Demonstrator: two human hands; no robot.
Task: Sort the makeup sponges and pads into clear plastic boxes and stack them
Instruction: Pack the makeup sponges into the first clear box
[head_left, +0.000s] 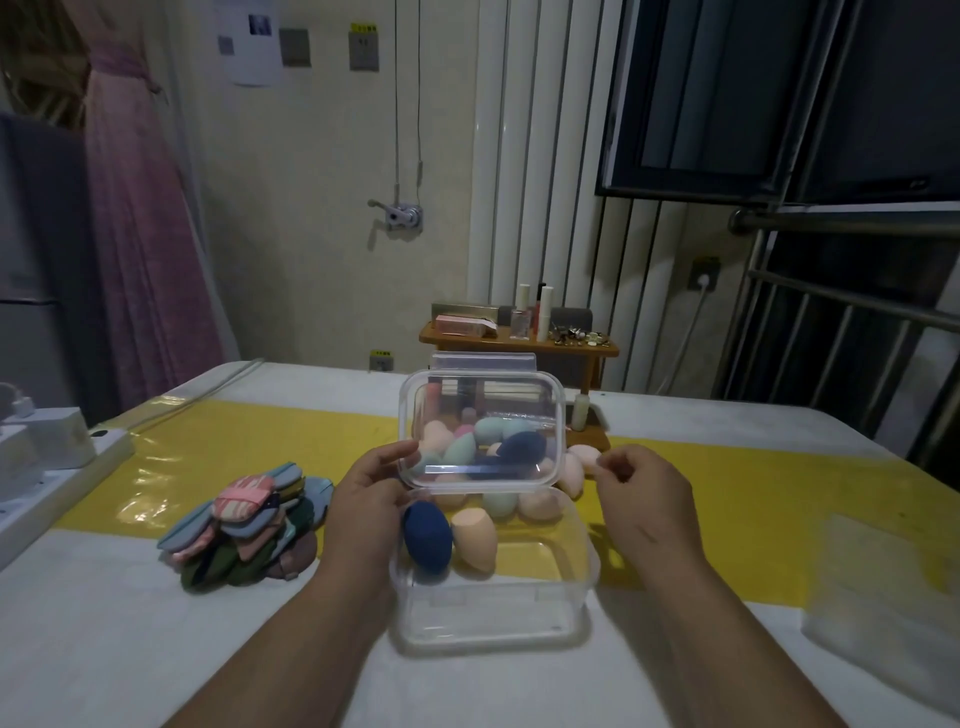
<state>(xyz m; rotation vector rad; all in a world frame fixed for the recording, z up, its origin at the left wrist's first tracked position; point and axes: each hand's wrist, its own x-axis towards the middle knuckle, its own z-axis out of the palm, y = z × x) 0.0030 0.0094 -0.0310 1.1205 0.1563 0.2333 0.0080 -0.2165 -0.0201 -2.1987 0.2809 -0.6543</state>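
Note:
A clear plastic box (493, 618) stands on the table in front of me. Inside it lie a dark blue sponge (427, 538), a peach sponge (475, 538) and several more at the back. My left hand (371, 499) grips the left edge of the clear lid (483, 431), which is held tilted up over the box's far side. More sponges show through the lid behind it. My right hand (636, 493) hovers at the box's right side with curled fingers, next to a peach sponge (584, 460); it holds nothing I can see. A pile of coloured pads (249, 525) lies to the left.
A white power strip (52, 467) sits at the table's left edge. A small wooden rack (519, 338) with cosmetics stands behind the box. A clear plastic sheet or bag (883, 597) lies at the right. A yellow band (779, 493) crosses the table.

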